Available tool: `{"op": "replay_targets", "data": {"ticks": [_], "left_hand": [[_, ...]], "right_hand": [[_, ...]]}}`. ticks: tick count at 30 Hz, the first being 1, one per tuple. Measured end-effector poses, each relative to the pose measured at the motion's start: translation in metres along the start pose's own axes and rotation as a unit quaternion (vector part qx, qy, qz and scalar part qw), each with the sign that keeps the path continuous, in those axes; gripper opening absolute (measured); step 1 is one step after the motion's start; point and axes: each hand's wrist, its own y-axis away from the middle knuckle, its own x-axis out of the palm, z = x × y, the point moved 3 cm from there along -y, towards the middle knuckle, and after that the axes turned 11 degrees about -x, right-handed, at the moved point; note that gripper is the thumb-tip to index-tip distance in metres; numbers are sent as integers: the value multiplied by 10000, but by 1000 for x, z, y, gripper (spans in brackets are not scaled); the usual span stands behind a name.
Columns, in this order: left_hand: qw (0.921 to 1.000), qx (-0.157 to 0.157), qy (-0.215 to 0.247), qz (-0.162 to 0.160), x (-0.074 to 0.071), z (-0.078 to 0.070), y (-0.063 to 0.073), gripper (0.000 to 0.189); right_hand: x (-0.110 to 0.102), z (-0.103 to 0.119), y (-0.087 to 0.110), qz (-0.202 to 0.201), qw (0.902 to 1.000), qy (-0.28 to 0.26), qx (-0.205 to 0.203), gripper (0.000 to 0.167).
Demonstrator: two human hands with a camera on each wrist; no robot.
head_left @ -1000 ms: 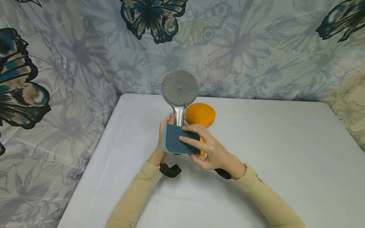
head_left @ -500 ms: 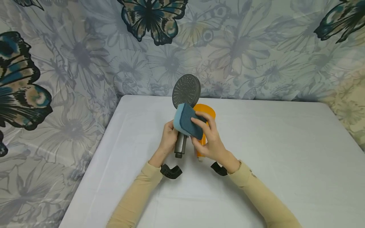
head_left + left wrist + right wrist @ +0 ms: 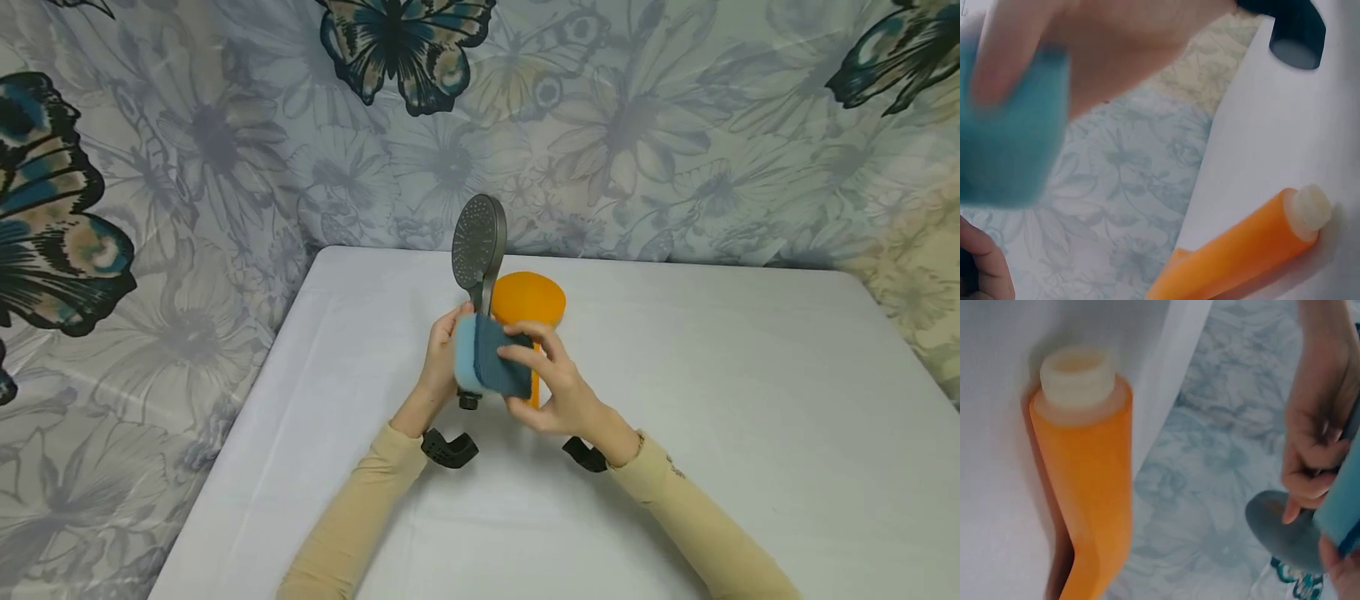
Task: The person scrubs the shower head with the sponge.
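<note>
My left hand (image 3: 438,367) grips the handle of a grey shower head (image 3: 477,242), held up above the table with its round face turned to the left. In front of that handle, my right hand (image 3: 562,387) pinches a two-tone blue sponge (image 3: 501,358), fingers spread over its darker side. The pale side faces the handle, partly hiding it. In the right wrist view the sponge (image 3: 1344,494) is close against the left hand; exact contact with the handle is hidden. An orange thing shaped like a shower head (image 3: 528,298) lies behind the hands, its whitish collar (image 3: 1079,375) visible from the right wrist.
A white cloth-covered table (image 3: 720,400) extends on both sides of the arms. Behind it hangs a fabric backdrop (image 3: 622,125) with flowers and butterflies. Black wrist mounts (image 3: 450,450) stick out below the hands.
The shower head has turned from facing the camera to nearly edge-on, facing left. The sponge has moved from the lower handle up towards the neck, then back down along the handle.
</note>
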Motion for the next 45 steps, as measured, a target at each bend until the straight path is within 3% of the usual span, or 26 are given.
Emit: {"op": "replay_targets", "data": {"ticks": [5, 10, 13, 17, 20, 22, 25, 28, 32, 36, 42, 45], "left_hand": [[9996, -190, -88, -174, 5, 1, 2, 33], [9996, -118, -188, -145, 6, 0, 1, 32], [9990, -26, -398, -209, 2, -3, -1, 31], [9980, 32, -583, -222, -3, -7, -2, 32], [9985, -36, -524, -168, -3, -8, -2, 32], [9986, -67, -501, -175, -2, -8, -2, 33], [9981, -108, -592, -151, 0, -8, -1, 34], [9973, -171, -713, -106, 2, -7, 1, 37], [9966, -294, -733, -224, 1, -6, 1, 36], [9981, -332, -477, -223, -2, -8, 0, 32], [9992, -219, -302, 161, -2, -12, 0, 31], [9990, -211, -302, 263, -1, -9, 1, 32]], "right_hand": [[-8, -21, 3, -565, 9873, 1157, 926, 47], [-12, -21, 0, -504, 9840, 1345, 1053, 48], [-13, -14, -1, -123, 9912, 983, 874, 46], [-16, -1, -3, 400, 9988, 217, 170, 41], [-18, 1, -5, 527, 9979, -127, -361, 38], [-18, -3, -5, 443, 9982, -43, -404, 37], [-17, -13, -4, 51, 9984, 563, -10, 38], [-16, -20, -2, -335, 9923, 1070, 520, 41], [-12, -16, 1, -342, 9924, 880, 790, 44], [-10, -4, 0, 104, 9985, 265, 467, 41], [-7, 15, -5, 600, 9945, -330, -793, 35], [-5, 10, -6, 323, 9978, 48, -580, 36]]}}
